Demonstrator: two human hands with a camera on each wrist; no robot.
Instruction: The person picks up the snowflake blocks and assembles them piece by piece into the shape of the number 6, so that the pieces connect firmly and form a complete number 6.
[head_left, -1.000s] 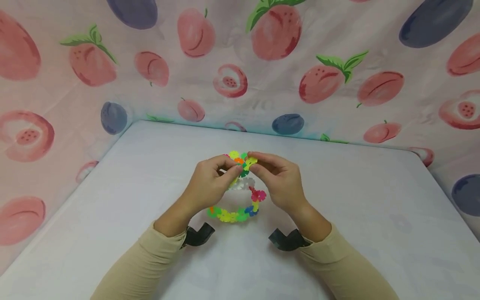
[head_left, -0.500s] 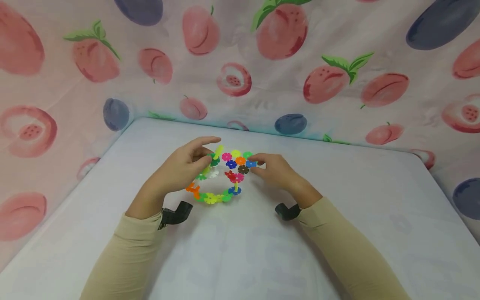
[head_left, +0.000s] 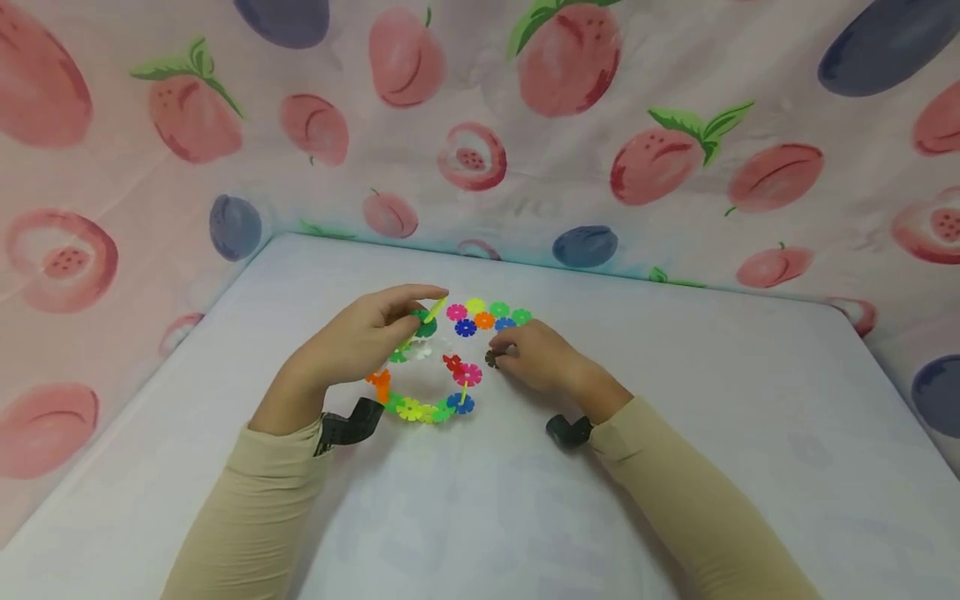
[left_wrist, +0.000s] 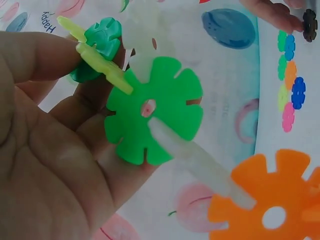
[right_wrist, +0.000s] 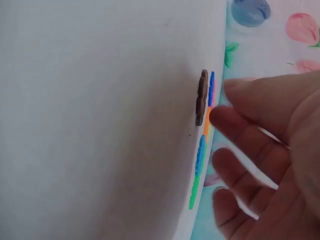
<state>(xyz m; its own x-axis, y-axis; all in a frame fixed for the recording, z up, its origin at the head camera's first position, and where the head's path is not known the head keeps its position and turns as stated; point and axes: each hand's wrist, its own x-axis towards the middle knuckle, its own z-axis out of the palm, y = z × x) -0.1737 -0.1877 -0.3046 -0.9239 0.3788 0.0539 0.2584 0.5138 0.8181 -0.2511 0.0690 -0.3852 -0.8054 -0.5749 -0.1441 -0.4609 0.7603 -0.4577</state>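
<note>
Left hand: The disc chain (head_left: 410, 409) is pinched by the left hand (head_left: 352, 337); the thumb is set beside a dark green disc (head_left: 425, 324), and the forefinger is stretched toward a yellow disc (head_left: 433, 311) mounted on edge.
Disc chain: Flower-shaped slotted pieces are joined in a curve between the hands, nearer the left. Close to the left palm, a green disc (left_wrist: 170, 107) is linked through a clear disc (left_wrist: 200, 160) to an orange disc (left_wrist: 272, 192). The right side is formed by a pink disc (head_left: 467, 375) and a red disc (head_left: 452, 362). Whether the loop is closed, or rests on the table, cannot be told.
Right hand: The right hand (head_left: 542, 357) is held low over the table, thumb and forefinger parted, the remaining fingers bent.
Brown disc: The brown disc (right_wrist: 201, 97) is located at the right fingertips, apart from the chain; contact cannot be confirmed.
Loose discs: Seven loose discs (head_left: 482, 322) are laid on the table in a cluster beyond the brown disc: pink, yellow and green behind; dark blue, orange, light blue and green in front.
Wrists: A black bracket (head_left: 352, 422) is fitted at the left beige sleeve (head_left: 247, 508); a similar one is fitted at the right.
Table: A white surface (head_left: 480, 517) is backed by fruit-printed fabric (head_left: 555, 175).
</note>
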